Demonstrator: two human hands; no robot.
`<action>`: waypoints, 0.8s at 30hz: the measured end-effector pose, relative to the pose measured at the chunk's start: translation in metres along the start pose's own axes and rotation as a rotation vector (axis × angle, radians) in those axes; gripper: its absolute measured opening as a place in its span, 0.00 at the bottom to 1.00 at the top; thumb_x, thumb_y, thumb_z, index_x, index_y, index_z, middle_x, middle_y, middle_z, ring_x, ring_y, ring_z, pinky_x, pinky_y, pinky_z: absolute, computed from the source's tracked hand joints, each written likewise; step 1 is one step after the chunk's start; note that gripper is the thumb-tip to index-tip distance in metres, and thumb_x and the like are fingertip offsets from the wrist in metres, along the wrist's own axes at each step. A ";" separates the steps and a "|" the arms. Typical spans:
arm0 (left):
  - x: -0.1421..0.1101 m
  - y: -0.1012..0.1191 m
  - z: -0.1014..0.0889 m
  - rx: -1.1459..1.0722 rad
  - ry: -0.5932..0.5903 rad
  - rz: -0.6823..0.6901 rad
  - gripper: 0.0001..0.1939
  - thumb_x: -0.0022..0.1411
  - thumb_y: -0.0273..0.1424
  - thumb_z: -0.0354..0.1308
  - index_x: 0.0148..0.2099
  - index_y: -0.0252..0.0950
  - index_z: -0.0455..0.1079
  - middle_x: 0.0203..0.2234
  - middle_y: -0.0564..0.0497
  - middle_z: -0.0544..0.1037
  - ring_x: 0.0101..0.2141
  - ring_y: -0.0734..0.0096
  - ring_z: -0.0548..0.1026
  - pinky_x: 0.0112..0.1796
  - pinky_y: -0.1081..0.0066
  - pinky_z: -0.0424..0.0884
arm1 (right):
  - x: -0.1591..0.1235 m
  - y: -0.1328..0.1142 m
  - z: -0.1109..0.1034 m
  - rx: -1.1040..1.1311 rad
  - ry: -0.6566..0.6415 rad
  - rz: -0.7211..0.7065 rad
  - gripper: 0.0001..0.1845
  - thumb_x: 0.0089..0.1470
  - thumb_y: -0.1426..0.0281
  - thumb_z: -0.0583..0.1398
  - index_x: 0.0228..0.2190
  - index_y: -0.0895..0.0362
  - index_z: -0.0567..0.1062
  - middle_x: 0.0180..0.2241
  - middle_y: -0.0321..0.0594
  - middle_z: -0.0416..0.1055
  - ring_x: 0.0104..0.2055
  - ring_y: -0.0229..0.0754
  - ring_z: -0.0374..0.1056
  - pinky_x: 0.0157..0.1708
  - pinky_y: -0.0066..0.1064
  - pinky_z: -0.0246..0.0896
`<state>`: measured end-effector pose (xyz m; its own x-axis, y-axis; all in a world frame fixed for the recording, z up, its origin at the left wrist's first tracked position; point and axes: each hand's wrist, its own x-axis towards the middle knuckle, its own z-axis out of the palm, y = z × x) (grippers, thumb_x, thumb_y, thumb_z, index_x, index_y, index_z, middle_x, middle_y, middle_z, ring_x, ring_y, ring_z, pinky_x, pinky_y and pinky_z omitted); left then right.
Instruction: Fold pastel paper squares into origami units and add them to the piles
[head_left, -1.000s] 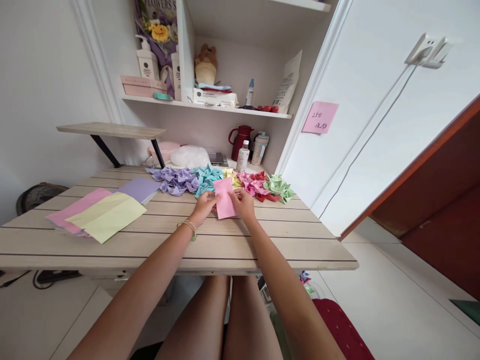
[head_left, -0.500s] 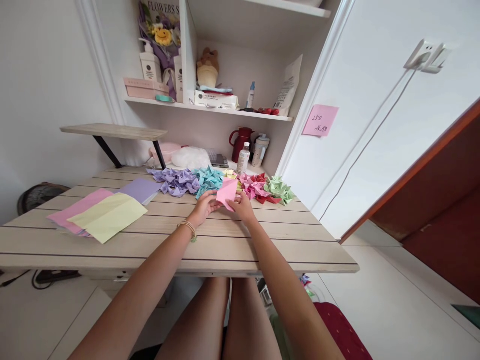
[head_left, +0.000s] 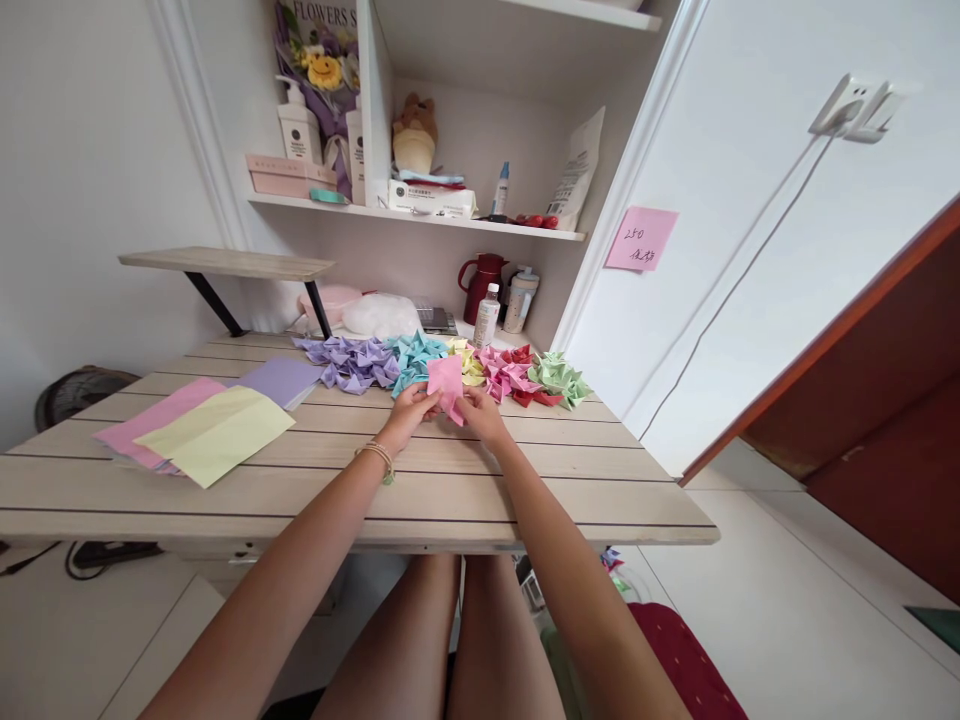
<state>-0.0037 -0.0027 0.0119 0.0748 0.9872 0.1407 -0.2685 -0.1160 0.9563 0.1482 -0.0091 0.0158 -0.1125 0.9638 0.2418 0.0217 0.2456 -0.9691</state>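
Observation:
A folded piece of pink paper (head_left: 445,380) is held up between my two hands, over the middle of the desk. My left hand (head_left: 411,412) pinches its lower left side, and my right hand (head_left: 482,412) grips its lower right side. Just behind it lies a row of folded paper shapes: purple ones (head_left: 352,362), blue ones (head_left: 415,358), yellow ones (head_left: 471,365), pink ones (head_left: 504,372), red ones (head_left: 536,398) and green ones (head_left: 559,378). Flat paper sheets, with a yellow sheet (head_left: 217,435) on top, lie to the left of my hands.
On the desk's left stands a small raised shelf (head_left: 225,263) on black legs. At the back are a clear bottle (head_left: 487,318), a dark red jug (head_left: 484,285) and a pale flask (head_left: 520,302). A white shelf unit (head_left: 420,215) rises behind the desk.
The pink paper has been turned in my fingers and shifted slightly left; it now looks squarer at the top. My right hand has moved slightly left with it.

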 end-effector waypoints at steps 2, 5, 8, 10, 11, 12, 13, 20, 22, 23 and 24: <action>0.001 0.000 0.000 -0.001 0.013 0.012 0.21 0.43 0.38 0.70 0.37 0.34 0.69 0.23 0.53 0.76 0.23 0.76 0.74 0.27 0.76 0.70 | -0.002 -0.003 0.001 0.031 0.020 0.001 0.20 0.46 0.56 0.60 0.39 0.56 0.72 0.24 0.35 0.73 0.23 0.38 0.69 0.22 0.27 0.62; 0.002 -0.001 -0.001 -0.032 0.083 0.032 0.21 0.44 0.37 0.70 0.37 0.34 0.68 0.23 0.53 0.76 0.23 0.77 0.74 0.27 0.76 0.71 | -0.005 -0.007 0.001 0.103 0.019 -0.028 0.26 0.46 0.55 0.62 0.46 0.53 0.69 0.30 0.37 0.75 0.26 0.39 0.72 0.25 0.30 0.67; 0.004 -0.002 -0.002 -0.053 0.146 0.048 0.21 0.45 0.36 0.69 0.38 0.34 0.66 0.23 0.53 0.76 0.23 0.77 0.74 0.28 0.76 0.72 | -0.005 -0.006 0.000 0.096 -0.018 -0.061 0.30 0.42 0.57 0.66 0.47 0.53 0.69 0.34 0.38 0.75 0.28 0.40 0.73 0.28 0.31 0.69; 0.004 -0.002 -0.002 -0.040 0.160 0.052 0.20 0.46 0.35 0.69 0.38 0.34 0.65 0.22 0.54 0.76 0.22 0.77 0.74 0.27 0.75 0.72 | -0.004 -0.003 -0.001 0.091 -0.011 -0.064 0.29 0.41 0.57 0.67 0.45 0.54 0.70 0.32 0.38 0.75 0.27 0.39 0.73 0.29 0.32 0.70; 0.004 -0.002 -0.001 -0.028 0.153 0.050 0.20 0.46 0.34 0.69 0.38 0.34 0.65 0.22 0.54 0.76 0.22 0.76 0.74 0.27 0.75 0.72 | -0.003 -0.002 -0.002 0.094 0.006 -0.063 0.28 0.41 0.57 0.66 0.44 0.55 0.71 0.30 0.37 0.75 0.26 0.39 0.73 0.29 0.32 0.71; 0.003 -0.002 -0.001 -0.017 0.138 0.047 0.21 0.46 0.34 0.69 0.39 0.34 0.65 0.22 0.53 0.77 0.22 0.76 0.74 0.27 0.75 0.73 | -0.002 0.000 -0.002 0.101 0.032 -0.062 0.27 0.42 0.57 0.66 0.43 0.55 0.71 0.28 0.36 0.74 0.25 0.39 0.73 0.29 0.33 0.71; 0.003 -0.001 0.000 -0.008 0.115 0.042 0.21 0.45 0.33 0.70 0.39 0.34 0.65 0.23 0.53 0.77 0.22 0.76 0.75 0.27 0.75 0.73 | -0.001 0.002 -0.003 0.108 0.063 -0.063 0.26 0.42 0.56 0.66 0.42 0.55 0.71 0.26 0.35 0.74 0.25 0.40 0.73 0.28 0.33 0.71; -0.001 0.000 0.000 -0.033 0.043 0.012 0.21 0.44 0.32 0.70 0.39 0.33 0.67 0.24 0.52 0.77 0.25 0.74 0.77 0.30 0.74 0.72 | 0.001 0.001 -0.003 0.139 0.140 -0.077 0.27 0.39 0.58 0.68 0.41 0.56 0.70 0.25 0.34 0.74 0.24 0.37 0.71 0.28 0.31 0.70; -0.001 0.000 -0.001 -0.043 0.062 0.017 0.20 0.44 0.33 0.70 0.37 0.33 0.68 0.24 0.52 0.77 0.25 0.75 0.76 0.29 0.75 0.71 | 0.000 0.000 -0.002 0.137 0.100 -0.083 0.29 0.37 0.59 0.69 0.42 0.56 0.69 0.25 0.34 0.74 0.25 0.37 0.71 0.29 0.31 0.70; 0.000 0.001 -0.001 -0.042 0.067 0.020 0.19 0.44 0.34 0.70 0.36 0.33 0.68 0.23 0.52 0.76 0.25 0.75 0.76 0.29 0.76 0.70 | -0.001 -0.001 -0.002 0.138 0.083 -0.084 0.29 0.37 0.60 0.69 0.42 0.56 0.69 0.25 0.34 0.74 0.25 0.37 0.71 0.30 0.31 0.70; 0.000 0.001 -0.002 -0.039 0.069 0.022 0.18 0.43 0.34 0.70 0.35 0.32 0.69 0.23 0.52 0.76 0.25 0.76 0.76 0.28 0.77 0.69 | -0.001 -0.001 -0.001 0.143 0.073 -0.083 0.29 0.37 0.60 0.69 0.41 0.56 0.69 0.25 0.34 0.74 0.25 0.37 0.70 0.30 0.31 0.70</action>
<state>-0.0057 -0.0029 0.0128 0.0027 0.9899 0.1420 -0.3071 -0.1343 0.9422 0.1498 -0.0100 0.0166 -0.0350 0.9469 0.3195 -0.1269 0.3129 -0.9413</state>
